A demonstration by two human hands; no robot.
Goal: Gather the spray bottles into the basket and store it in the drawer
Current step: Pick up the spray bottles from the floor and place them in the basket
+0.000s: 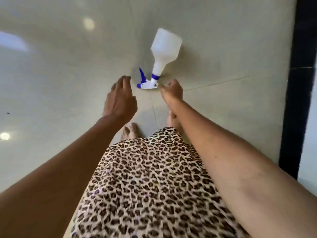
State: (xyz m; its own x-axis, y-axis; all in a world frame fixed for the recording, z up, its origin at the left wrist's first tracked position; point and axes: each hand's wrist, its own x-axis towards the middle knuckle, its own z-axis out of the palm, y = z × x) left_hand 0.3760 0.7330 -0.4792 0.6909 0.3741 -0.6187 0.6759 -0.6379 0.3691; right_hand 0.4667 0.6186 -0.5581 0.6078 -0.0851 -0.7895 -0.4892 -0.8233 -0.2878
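Spray bottle — open floor around.

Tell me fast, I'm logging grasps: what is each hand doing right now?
Left hand: open, fingers spread, holding nothing.
Right hand: fingers loosely curled, empty, fingertips right by the trigger head of the spray bottle lying on the floor.

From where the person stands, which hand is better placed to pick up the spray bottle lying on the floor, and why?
Probably the right hand: its fingertips sit right beside the spray bottle, at the trigger head. The left hand hovers open, slightly farther from it.
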